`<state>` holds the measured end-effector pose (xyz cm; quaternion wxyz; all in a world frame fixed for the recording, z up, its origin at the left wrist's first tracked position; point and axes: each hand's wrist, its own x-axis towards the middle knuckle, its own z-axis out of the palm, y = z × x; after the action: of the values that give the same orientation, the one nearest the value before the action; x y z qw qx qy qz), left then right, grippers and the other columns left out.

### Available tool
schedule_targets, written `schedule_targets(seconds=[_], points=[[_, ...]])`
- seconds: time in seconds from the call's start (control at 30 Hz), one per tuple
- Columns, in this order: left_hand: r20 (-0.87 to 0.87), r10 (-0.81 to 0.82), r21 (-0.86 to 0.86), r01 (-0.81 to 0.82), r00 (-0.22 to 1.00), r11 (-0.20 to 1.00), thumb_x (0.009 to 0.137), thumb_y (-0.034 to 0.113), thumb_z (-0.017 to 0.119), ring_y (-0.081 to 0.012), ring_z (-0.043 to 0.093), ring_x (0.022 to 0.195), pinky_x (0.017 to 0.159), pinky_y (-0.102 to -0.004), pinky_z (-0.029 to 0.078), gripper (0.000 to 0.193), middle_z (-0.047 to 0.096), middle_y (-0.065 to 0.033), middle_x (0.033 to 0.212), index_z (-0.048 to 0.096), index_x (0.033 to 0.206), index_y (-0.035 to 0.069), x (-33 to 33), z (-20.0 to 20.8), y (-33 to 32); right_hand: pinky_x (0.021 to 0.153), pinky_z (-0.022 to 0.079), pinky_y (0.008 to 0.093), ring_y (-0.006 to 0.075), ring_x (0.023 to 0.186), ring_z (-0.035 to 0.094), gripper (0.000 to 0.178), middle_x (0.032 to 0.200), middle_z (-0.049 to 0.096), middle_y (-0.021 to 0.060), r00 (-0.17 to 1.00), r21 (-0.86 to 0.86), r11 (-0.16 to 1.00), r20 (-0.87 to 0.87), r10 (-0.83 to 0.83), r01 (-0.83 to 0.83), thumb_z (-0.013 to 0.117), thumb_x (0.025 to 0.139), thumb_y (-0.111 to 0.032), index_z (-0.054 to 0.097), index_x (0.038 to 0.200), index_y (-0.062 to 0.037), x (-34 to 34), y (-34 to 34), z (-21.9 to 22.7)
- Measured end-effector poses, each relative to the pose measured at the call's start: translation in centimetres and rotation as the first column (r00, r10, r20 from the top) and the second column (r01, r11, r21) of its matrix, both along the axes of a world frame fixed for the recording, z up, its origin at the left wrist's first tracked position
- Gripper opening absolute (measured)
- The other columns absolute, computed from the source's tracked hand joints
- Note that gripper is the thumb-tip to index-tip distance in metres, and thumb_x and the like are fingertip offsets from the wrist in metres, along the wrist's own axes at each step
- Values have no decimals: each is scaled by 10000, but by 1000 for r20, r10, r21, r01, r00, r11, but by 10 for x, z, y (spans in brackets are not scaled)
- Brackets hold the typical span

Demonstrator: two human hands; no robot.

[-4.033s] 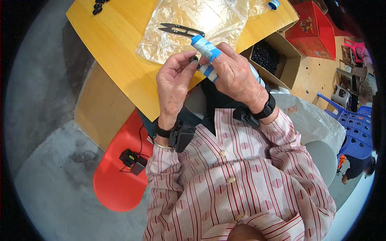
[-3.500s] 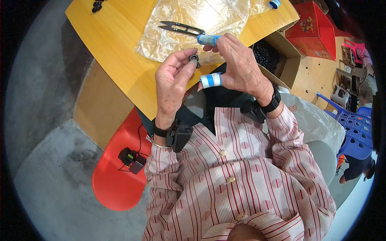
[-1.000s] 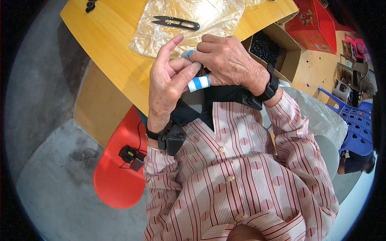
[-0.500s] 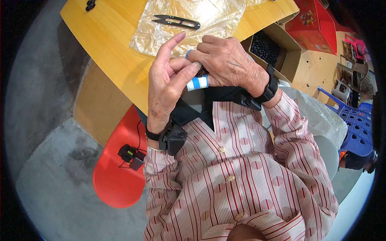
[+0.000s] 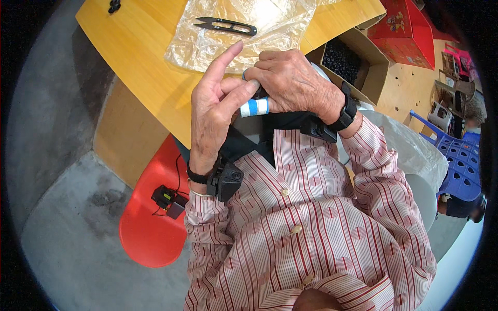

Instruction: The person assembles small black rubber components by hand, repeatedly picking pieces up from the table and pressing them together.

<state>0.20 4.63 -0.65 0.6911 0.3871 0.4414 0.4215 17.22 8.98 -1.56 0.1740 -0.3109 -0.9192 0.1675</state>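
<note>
My hands meet just past the table's near edge. With thumb pressed against curled fingers, my left hand (image 5: 213,106) pinches a small dark piece (image 5: 260,93), mostly hidden between the fingers; its index finger points up and away. My right hand (image 5: 296,80) is closed over the same piece from the other side, fingers bent. Blue-and-white tape (image 5: 254,107) wraps what appears to be the right thumb, and a bit of blue shows on a right finger. Beyond the hands, black thread snips (image 5: 226,26) lie on a clear plastic sheet (image 5: 187,49).
A yellow wooden table (image 5: 140,57) carries a few black pieces (image 5: 114,5) at its far left. To the right stand a cardboard box (image 5: 377,78) of small black parts and a red box (image 5: 402,36). A red stool (image 5: 150,228) holds a small black device (image 5: 167,199).
Both hands stay together with almost the same grip; the left hand and its wrist device have shifted slightly. The snips and plastic sheet appear slightly farther left in the view.
</note>
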Motion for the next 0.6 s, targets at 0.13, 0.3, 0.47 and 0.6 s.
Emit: schedule_targets(seconds=[0.13,0.3,0.47,0.6], points=[[-3,9,21,-8,1000,1000,874,159,565,-12,377,565,516,-168,265,592,486,55,621,341,1387,-33,0,3,-3,551,492,364,241,670,609,437,606,588,59,996,7,999,-69,54,-54,651,752,-498,586,718,-67,2,3,-3],[-232,-13,160,51,973,986,863,330,615,-72,470,657,631,-212,380,647,509,23,659,388,1366,-8,-12,9,-10,535,479,370,264,620,601,444,570,553,77,996,-23,998,-80,51,-53,663,741,-503,594,721,-64,5,3,6],[-571,116,543,268,812,796,637,482,792,-209,570,938,834,-322,464,922,603,-101,956,424,1358,41,-18,19,-7,537,478,376,289,581,597,441,562,537,105,999,-75,997,-53,-7,3,661,744,-492,596,691,-59,7,1,10],[-601,79,565,353,795,746,520,382,842,-308,539,1107,909,-376,470,915,569,-160,1194,494,1299,50,-8,20,-9,536,482,376,300,579,599,478,568,549,120,980,2,997,-183,79,-80,644,762,-498,585,648,-37,3,2,2]])
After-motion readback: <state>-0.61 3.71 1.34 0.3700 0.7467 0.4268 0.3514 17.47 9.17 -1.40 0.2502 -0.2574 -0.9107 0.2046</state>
